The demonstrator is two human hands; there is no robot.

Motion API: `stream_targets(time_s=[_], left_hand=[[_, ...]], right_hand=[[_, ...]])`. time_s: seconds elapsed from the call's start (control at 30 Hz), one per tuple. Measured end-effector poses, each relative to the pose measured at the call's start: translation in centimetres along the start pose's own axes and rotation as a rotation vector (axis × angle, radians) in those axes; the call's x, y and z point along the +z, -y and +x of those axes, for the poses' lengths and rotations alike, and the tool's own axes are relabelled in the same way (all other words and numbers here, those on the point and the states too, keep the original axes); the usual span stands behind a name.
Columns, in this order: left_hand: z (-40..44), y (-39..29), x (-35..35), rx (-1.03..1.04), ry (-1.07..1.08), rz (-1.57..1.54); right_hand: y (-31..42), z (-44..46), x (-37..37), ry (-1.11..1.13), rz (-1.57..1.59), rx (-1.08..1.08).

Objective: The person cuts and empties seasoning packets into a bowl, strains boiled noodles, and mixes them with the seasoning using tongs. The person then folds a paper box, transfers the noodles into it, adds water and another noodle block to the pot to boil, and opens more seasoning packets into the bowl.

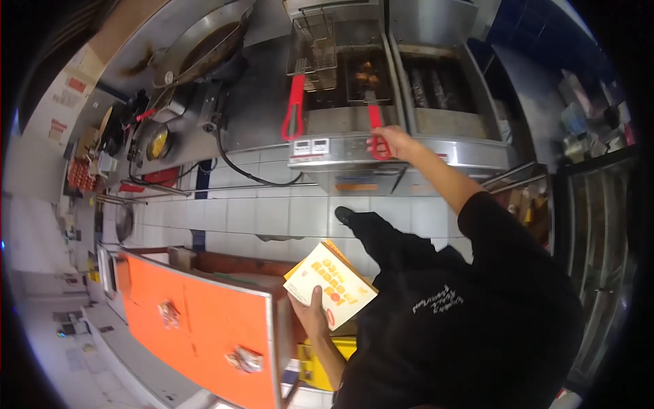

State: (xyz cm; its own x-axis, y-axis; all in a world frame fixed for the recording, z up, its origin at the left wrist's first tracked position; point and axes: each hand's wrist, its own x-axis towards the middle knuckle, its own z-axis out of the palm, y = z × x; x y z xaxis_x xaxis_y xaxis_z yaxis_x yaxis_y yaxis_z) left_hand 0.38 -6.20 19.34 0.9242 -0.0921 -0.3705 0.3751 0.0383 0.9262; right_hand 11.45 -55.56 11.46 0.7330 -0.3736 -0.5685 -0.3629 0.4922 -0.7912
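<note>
My right hand [393, 144], at the end of an outstretched arm, is closed around the red handle [375, 117] of a fryer basket [368, 76]. Browned food lies in that basket, down in the vat of the deep fryer [436, 151]. In my left hand [313, 313] is a white and yellow cardboard food box [332, 286] with orange lettering. My thumb lies across its printed face, and the other fingers are hidden behind it. A second fryer basket [317, 48], with a red handle [293, 109], sits beside the first one.
An orange-topped counter [197, 320] with crumpled wrappers stands near my left hand. A large wok [204, 51] and a small pan [159, 141] with yellow food are at the upper left. Another fryer vat [443, 82] is on the right. White tiles [272, 215] cover the floor.
</note>
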Motion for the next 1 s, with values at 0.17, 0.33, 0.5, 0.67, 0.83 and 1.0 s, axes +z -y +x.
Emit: stream_targets(time_s=[0.17, 0.33, 0.5, 0.67, 0.83, 1.0], left_hand=[[12.7, -5.1, 2.1, -0.029, -0.085, -0.125], [21.7, -9.0, 1.5, -0.048, -0.103, -0.02], [29.0, -11.7, 1.9, -0.058, -0.019, -0.008], [34.2, -13.2, 2.8, -0.097, 0.071, -0.097], [36.2, -15.2, 5.0, -0.1, 0.116, 0.001], [38.3, -13.9, 3.0, -0.132, 0.124, -0.066]], right_hand=[[-0.1, 1.7, 2.2, -0.123, 0.059, -0.195], [1.7, -2.6, 2.6, -0.165, 0.073, -0.231], [5.4, -8.4, 5.2, -0.255, -0.06, -0.247], [8.9, -12.5, 7.3, -0.288, -0.002, -0.264], [11.9, -14.3, 8.5, -0.368, -0.074, -0.226], [17.1, -13.9, 9.8, -0.386, -0.204, -0.217]])
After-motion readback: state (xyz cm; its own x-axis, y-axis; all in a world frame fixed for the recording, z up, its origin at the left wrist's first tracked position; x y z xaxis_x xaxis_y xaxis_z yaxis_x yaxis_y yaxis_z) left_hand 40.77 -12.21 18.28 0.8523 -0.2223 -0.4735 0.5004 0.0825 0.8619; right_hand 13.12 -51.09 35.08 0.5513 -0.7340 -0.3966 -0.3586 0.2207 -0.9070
